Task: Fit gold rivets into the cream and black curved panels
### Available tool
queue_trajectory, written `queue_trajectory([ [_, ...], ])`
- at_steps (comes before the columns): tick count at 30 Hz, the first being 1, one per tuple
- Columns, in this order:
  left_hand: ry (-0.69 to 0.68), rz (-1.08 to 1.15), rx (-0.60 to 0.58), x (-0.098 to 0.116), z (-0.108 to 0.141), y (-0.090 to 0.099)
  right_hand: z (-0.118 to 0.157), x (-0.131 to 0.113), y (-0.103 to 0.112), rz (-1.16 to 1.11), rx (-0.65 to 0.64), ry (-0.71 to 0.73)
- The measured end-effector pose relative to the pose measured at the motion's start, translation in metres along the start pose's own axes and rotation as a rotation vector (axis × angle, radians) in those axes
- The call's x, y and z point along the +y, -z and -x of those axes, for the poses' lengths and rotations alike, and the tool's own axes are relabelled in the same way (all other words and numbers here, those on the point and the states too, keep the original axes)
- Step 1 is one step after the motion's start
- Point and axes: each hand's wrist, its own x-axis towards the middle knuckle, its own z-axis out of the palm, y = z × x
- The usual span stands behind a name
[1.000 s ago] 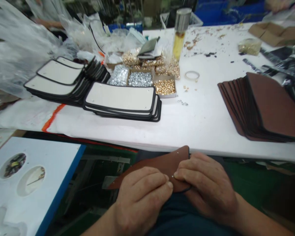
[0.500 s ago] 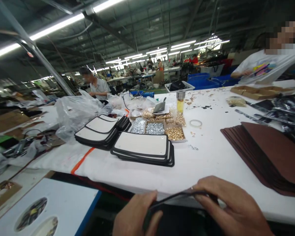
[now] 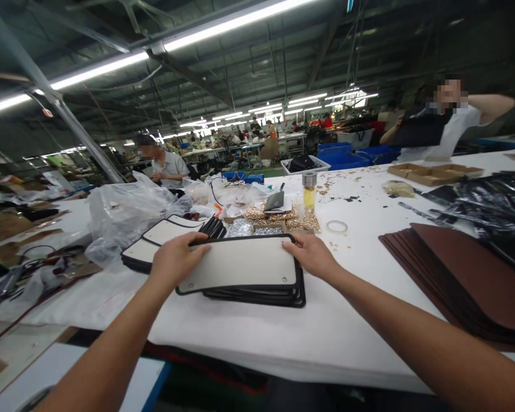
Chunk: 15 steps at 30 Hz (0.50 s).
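A pale rectangular panel with black edging [image 3: 244,264] is held at its upper corners, tilted, over a stack of similar panels [image 3: 261,298] on the white-covered table. My left hand [image 3: 177,256] grips its upper left corner, fingers behind and thumb on the pale face. At the upper right corner my right hand [image 3: 309,252] is closed on it the same way. Small round metal fittings show near the panel's lower corners. Another stack of edged panels [image 3: 143,240] lies to the left. Just behind the held panel, it partly hides boxes of silver fittings [image 3: 268,231].
Bags of gold-coloured fittings [image 3: 257,212], a yellow-filled jar [image 3: 309,197] and a tape ring [image 3: 337,226] sit farther back. Brown sheets [image 3: 472,269] are piled at right, before black plastic-wrapped items [image 3: 493,194]. A clear plastic bag [image 3: 115,212] lies left. A co-worker [image 3: 455,126] stands across the table.
Both hands have moved forward from the table's near edge to the front stack, carrying the panel. Its pale face now shows. The co-worker at right has raised an arm and holds something dark.
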Motion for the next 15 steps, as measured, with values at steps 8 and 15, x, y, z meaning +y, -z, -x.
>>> queue_trajectory([
  [8,-0.265,-0.028,0.165,0.019,0.005,-0.105,-0.037,0.039,-0.065,0.085,-0.071,-0.255],
  [15,-0.719,-0.044,0.241,-0.004,0.069,-0.187,-0.026,0.047,-0.062,0.009,0.053,-0.243],
])
